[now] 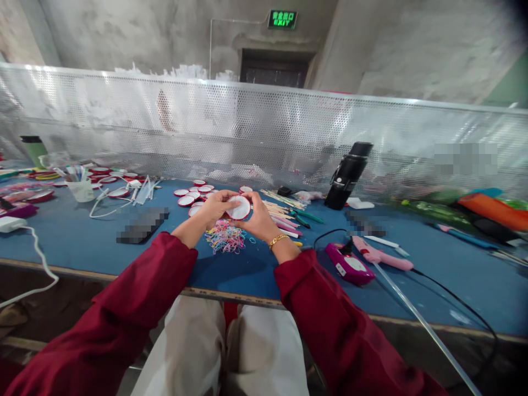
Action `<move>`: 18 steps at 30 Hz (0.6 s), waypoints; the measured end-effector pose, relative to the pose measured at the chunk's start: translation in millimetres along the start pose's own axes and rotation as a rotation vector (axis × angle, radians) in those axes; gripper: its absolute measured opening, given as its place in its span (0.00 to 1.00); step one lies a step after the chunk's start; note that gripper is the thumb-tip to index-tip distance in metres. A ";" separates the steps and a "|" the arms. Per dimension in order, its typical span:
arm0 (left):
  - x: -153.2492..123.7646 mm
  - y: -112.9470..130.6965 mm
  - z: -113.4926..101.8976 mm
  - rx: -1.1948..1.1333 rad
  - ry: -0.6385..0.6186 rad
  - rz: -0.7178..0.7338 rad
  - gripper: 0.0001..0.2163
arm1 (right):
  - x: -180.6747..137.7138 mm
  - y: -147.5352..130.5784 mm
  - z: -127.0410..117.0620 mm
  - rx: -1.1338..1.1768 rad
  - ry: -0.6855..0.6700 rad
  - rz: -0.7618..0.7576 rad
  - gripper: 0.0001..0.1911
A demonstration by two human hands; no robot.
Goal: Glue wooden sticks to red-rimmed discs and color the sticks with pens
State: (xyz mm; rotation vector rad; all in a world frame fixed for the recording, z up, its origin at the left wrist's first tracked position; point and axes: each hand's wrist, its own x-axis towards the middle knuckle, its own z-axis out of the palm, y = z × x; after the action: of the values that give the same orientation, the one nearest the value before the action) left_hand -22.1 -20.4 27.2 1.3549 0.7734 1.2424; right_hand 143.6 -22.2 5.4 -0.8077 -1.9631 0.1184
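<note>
Between both hands I hold a round white disc with a red rim (241,208), its white face turned toward me. My left hand (218,208) grips its left side, the thumb lying on the white face. Around the right and lower edge curl the fingers of my right hand (259,217), which has a gold bracelet at the wrist. Just below the hands lies a pile of small coloured rubber bands (226,236). Several similar red-rimmed discs (193,195) rest on the table behind my left hand.
Wooden sticks and pens (284,220), pliers (303,217) and a black bottle (348,176) lie or stand to the right. A pink glue gun (381,257) with a long clear stick is beside a purple power box (350,265). A phone (144,224) and white cup (81,190) are left.
</note>
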 end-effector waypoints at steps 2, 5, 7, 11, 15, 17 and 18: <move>1.0 -1.6 -0.6 0.008 -0.001 0.014 0.15 | -0.2 0.2 0.4 0.007 0.002 0.005 0.40; 3.0 -4.5 -2.0 0.032 0.002 0.042 0.16 | -0.2 -0.3 0.4 0.026 0.001 0.001 0.38; 4.4 -5.6 -3.0 0.042 0.006 0.060 0.16 | 0.1 -0.6 0.1 0.045 0.000 0.000 0.37; 5.7 -5.4 -4.0 0.016 0.032 0.065 0.17 | 0.8 1.7 1.9 0.095 0.013 0.027 0.33; 6.0 -4.6 -3.9 -0.025 0.067 0.068 0.16 | 0.3 9.8 10.3 0.203 0.010 0.138 0.29; 6.5 -5.1 -4.2 -0.035 0.076 0.077 0.16 | 0.1 13.5 16.1 0.325 0.000 0.208 0.28; 6.9 -5.5 -4.4 -0.039 0.078 0.079 0.16 | 0.1 14.6 18.8 0.395 0.000 0.235 0.28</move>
State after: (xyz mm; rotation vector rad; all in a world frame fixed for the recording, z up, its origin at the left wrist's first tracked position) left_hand -23.5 -11.6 22.9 1.3226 0.7523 1.3730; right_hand 135.3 -6.3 -10.2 -0.7679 -1.7584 0.6239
